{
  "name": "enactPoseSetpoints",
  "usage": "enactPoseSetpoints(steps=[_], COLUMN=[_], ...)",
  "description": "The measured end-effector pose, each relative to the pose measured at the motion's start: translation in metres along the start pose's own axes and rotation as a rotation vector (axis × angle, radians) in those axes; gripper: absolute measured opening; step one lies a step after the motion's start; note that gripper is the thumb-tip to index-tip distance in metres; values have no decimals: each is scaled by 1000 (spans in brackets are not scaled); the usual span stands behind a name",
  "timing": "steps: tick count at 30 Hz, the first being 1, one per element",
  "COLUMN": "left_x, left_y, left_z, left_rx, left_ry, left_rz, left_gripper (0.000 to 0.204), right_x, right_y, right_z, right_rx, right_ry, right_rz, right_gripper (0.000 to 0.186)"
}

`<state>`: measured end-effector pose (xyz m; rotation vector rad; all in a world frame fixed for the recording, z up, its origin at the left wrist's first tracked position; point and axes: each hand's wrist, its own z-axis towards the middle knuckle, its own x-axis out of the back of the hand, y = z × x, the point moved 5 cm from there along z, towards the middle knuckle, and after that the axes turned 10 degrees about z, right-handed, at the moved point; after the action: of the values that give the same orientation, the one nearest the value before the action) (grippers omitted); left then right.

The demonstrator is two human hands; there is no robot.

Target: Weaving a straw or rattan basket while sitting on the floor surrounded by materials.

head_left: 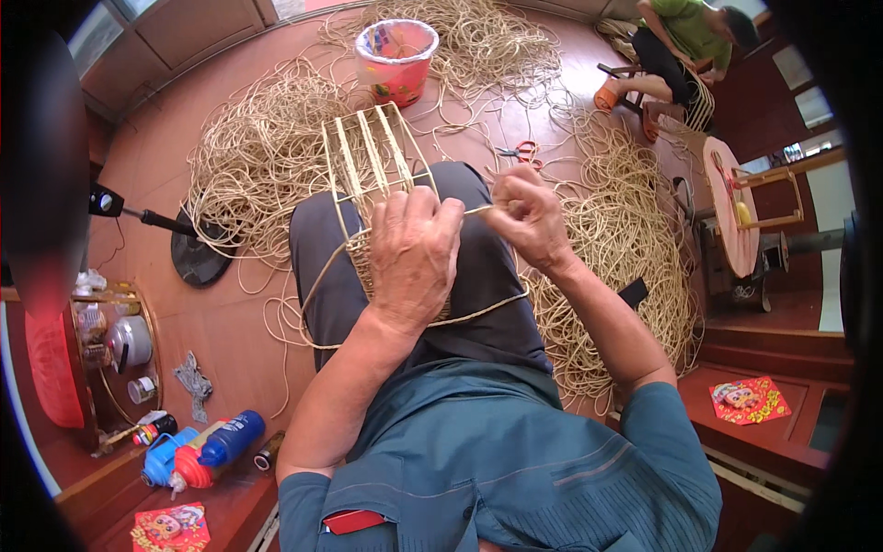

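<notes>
A narrow frame [348, 152] with long pale strips stands across my lap, its lower part woven with tan cord. My left hand [409, 258] is closed over the woven part, fingers curled on its near side. My right hand [529, 216], just to the right, pinches a tan cord [475, 211] that runs taut to the left hand. A loop of cord [322, 274] hangs left of my knees and passes below the left wrist towards the right thigh. The left hand and wrist hide part of the weaving.
Large heaps of loose cord [262, 166] lie on the floor left, right and beyond me. A pink bucket [397, 64] and red-handled scissors [524, 152] are ahead. A person in a green top [685, 32] sits at far right. Flasks [232, 440] stand at lower left.
</notes>
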<state>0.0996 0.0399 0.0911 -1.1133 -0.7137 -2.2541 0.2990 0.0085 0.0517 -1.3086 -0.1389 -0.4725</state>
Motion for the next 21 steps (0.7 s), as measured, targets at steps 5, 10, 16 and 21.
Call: enactPoseSetpoints(steps=[5,10,16,21], left_x=[-3,0,3,13], left_y=[-2,-5,-5,-17], left_z=[-2,-6,-4,-8], left_rx=[11,-19,-8,95], left_ry=[43,54,112,117], left_rz=[59,57,5,-101], left_gripper=[15,12,11,9], right_x=[101,290,520,637], right_y=[97,225,252,231], right_z=[-17,-131,-285,-393], right_rx=[-35,-425,-550,-929], right_ry=[506,791,1093,1694], right_rz=[-235,-282,-704,-397], right_gripper=[34,21,38,24])
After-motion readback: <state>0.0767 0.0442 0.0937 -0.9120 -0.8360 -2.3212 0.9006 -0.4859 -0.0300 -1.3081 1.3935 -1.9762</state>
